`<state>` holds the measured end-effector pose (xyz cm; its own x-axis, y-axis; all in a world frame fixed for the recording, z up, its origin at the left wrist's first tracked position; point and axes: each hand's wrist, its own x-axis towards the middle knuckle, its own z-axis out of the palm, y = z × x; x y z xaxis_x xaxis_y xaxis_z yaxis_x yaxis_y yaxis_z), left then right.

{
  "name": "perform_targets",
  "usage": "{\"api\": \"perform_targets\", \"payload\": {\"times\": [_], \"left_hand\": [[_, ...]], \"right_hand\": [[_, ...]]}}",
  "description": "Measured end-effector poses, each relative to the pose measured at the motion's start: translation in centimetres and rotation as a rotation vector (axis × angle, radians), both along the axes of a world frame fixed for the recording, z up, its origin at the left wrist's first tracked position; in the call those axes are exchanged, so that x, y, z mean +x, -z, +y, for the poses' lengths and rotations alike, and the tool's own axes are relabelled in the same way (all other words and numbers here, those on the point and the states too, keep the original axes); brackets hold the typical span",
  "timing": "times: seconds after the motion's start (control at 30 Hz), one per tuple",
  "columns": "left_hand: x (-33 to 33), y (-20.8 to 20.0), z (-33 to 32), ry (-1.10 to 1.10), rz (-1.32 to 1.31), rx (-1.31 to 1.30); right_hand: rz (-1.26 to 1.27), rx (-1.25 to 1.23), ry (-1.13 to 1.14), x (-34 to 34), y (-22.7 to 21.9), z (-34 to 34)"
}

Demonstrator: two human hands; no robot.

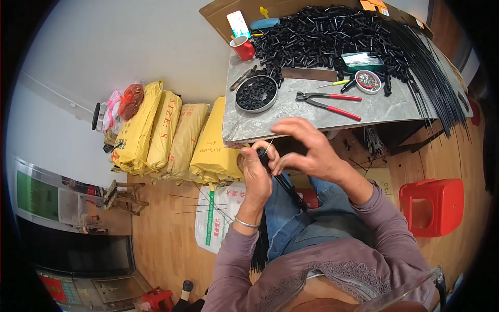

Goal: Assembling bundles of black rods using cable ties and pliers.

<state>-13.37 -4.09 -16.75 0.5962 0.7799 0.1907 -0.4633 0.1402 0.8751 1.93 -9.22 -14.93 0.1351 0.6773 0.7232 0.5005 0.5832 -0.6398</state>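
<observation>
My left hand (256,174) is closed around a black tubular part (262,152), held upright above my lap in front of the table edge. Dark thin rods (291,191) run down from below it over my thigh. A thin pale wire or pin (270,145) sticks up at the top of the black part. Beside it is my right hand (309,148), its thumb and fingers spread apart around that spot. Nothing shows clearly between the right fingers.
On the grey table (244,125) lie red-handled pincers (330,103), a bowl of small black rings (257,93), a bowl of small metal parts (368,81), a heap of black parts (322,36) and long black rods (429,78). Yellow sacks (215,151) stand left, a red stool (432,208) right.
</observation>
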Motion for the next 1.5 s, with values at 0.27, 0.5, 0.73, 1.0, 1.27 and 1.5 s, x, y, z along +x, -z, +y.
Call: {"api": "perform_targets", "payload": {"times": [0.27,0.5,0.73,1.0,1.27,1.5], "left_hand": [[2.0,0.2,-1.3,-0.486,0.233,-0.046],[1.6,0.6,-1.4,-0.434,0.161,-0.099],[1.5,0.8,-1.3,-0.442,0.183,-0.087],[1.5,0.2,-1.2,-0.413,0.246,-0.100],[1.5,0.4,-1.2,-0.436,0.254,-0.095],[1.9,0.0,-1.5,-0.503,0.294,-0.063]], "right_hand": [[-0.354,0.011,0.201,-1.5,-0.7,0.5],[-0.243,-0.003,0.113,1.8,1.9,2.2],[-0.695,-0.369,0.622,12.8,6.3,3.3],[-0.810,-0.345,0.573,14.7,6.9,5.0],[-0.125,-0.471,0.175,7.9,1.6,-0.5],[-0.777,-0.101,0.212,5.5,-2.9,-2.7]]}}
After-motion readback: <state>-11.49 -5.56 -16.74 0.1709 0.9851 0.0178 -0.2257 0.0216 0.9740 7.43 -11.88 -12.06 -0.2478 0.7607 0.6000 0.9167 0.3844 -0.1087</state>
